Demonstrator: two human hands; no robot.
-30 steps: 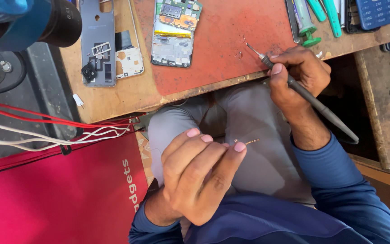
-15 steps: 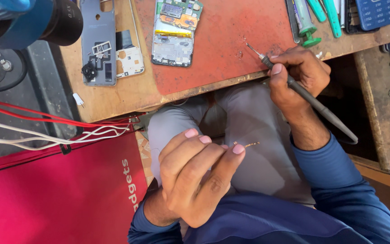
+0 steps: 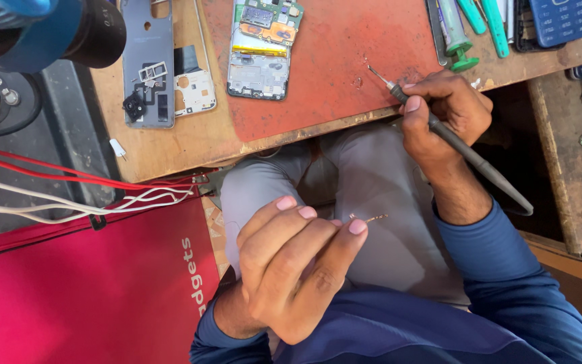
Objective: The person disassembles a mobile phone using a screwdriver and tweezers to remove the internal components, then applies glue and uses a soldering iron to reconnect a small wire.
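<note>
Metal glints from my left hand (image 3: 291, 269) — its grip pinches a tiny thin screw bit (image 3: 370, 218) between the fingertips, over my lap below the worktop's (image 3: 170, 145) front edge. My right hand (image 3: 442, 111) is clenched around a dark screwdriver (image 3: 463, 152) — tip resting on the red mat (image 3: 345, 67) near that edge.

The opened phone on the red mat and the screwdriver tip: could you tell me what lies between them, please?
In the head view, only bare red mat lies between the opened phone and the screwdriver tip.
</note>
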